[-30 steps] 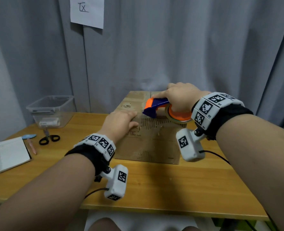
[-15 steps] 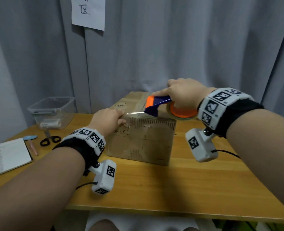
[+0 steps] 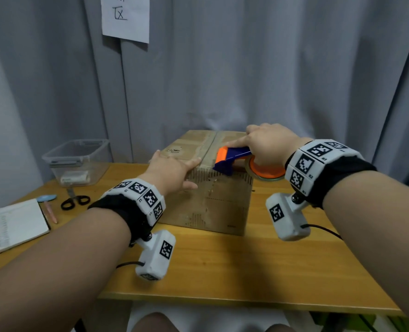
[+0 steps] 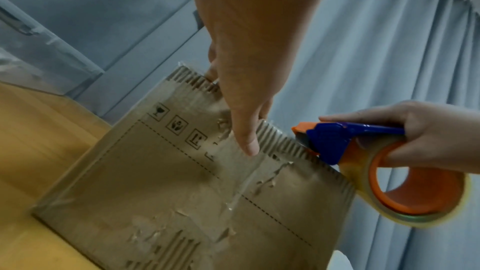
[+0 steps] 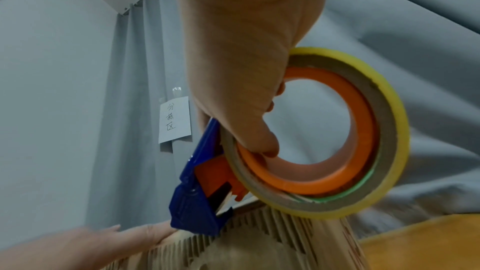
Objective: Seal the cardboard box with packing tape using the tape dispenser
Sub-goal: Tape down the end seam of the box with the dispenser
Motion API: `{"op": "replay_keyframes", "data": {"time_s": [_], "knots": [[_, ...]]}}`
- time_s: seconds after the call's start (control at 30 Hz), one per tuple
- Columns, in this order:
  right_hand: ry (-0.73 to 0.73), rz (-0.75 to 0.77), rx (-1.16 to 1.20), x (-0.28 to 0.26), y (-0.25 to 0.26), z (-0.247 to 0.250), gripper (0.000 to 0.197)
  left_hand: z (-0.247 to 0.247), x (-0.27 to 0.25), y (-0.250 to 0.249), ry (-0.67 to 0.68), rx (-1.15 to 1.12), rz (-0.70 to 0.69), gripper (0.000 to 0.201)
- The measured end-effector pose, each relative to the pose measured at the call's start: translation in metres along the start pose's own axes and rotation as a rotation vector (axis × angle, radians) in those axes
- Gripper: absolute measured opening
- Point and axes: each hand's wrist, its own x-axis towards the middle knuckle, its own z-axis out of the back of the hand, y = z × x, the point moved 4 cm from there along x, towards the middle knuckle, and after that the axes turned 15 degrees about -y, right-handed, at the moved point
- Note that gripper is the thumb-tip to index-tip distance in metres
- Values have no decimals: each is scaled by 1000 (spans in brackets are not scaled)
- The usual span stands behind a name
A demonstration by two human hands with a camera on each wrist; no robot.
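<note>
The brown cardboard box (image 3: 213, 202) stands in the middle of the wooden table, flaps closed, with a seam running down its top. My left hand (image 3: 174, 167) lies flat on the top at the front edge, left of the seam, thumb (image 4: 246, 141) pressed on the front face. My right hand (image 3: 267, 144) grips the blue and orange tape dispenser (image 3: 231, 159), whose nose touches the box's front top edge just right of my left hand. The yellowish tape roll (image 5: 376, 130) sits on its orange hub. A clear tape strip (image 4: 241, 192) runs down the box (image 4: 155, 192) front.
A clear plastic bin (image 3: 77, 161) stands at the back left. Black scissors (image 3: 75, 201), a pen (image 3: 51, 212) and an open notebook (image 3: 16, 224) lie on the left side of the table (image 3: 222, 271). Grey curtains hang close behind the box.
The dispenser, lifted with a tape strand stretched half a second ago, has come down onto the box's front top edge. My left hand moved right from the box's left corner towards the seam.
</note>
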Motion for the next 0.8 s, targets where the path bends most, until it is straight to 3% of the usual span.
{"op": "replay_keyframes", "data": {"time_s": [0.13, 0.33, 0.8], "knots": [[-13, -9, 16, 0, -1, 0, 52, 8, 2, -12, -53, -52, -26, 71], [-37, -28, 13, -4, -1, -1, 53, 11, 1, -31, -211, -398, -5, 57], [-39, 2, 4, -6, -4, 4, 62, 20, 15, -30, -52, -319, 42, 56]]}}
